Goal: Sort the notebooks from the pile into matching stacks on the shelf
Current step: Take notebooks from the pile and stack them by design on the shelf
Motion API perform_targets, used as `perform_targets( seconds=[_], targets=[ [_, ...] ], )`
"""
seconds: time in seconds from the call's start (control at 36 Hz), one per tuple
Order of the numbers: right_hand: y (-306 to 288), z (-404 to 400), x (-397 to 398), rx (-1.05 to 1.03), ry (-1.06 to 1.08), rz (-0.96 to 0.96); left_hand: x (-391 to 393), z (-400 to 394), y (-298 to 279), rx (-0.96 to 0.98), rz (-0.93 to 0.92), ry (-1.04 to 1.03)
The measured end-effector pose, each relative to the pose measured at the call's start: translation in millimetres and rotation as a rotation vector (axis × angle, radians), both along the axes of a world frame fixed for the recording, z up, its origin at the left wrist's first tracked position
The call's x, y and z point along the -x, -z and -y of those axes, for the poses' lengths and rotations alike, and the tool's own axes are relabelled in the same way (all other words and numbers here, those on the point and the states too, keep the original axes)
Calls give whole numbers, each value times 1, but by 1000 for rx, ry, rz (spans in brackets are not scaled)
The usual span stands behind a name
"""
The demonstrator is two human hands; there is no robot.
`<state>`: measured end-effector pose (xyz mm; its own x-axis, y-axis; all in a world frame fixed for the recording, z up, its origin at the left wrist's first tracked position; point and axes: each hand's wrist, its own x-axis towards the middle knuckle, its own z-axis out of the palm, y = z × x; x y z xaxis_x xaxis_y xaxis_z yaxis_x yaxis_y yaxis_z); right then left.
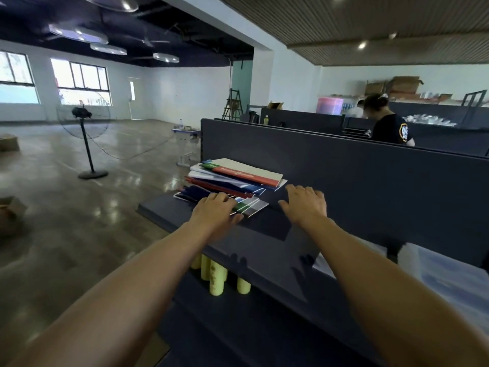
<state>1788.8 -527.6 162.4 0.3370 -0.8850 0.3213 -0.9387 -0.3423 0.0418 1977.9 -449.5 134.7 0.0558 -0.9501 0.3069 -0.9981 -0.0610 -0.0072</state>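
Left hand point(215, 207) at frame centre, resting on the near edge of a pile of notebooks point(235, 181), fingers curled over the lowest covers; fingertips hidden. Right hand point(304, 205) just right of the pile, fingers spread, holding nothing. Pile on the dark blue shelf point(264, 234), untidy: red, blue, green and grey covers, lettering blurred. Yellow cylinders point(217, 276) below, partly hidden.
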Motion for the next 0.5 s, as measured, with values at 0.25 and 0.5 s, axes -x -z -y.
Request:
perform_targets(
  seconds=[0.25, 0.5],
  targets=[
    [7, 63, -30, -55, -32, 29, -20, 60, -3, 64, -3, -3],
    [13, 102, -58, -53, -116, -181, -44, 96, -8, 123, -50, 41]
  ],
)
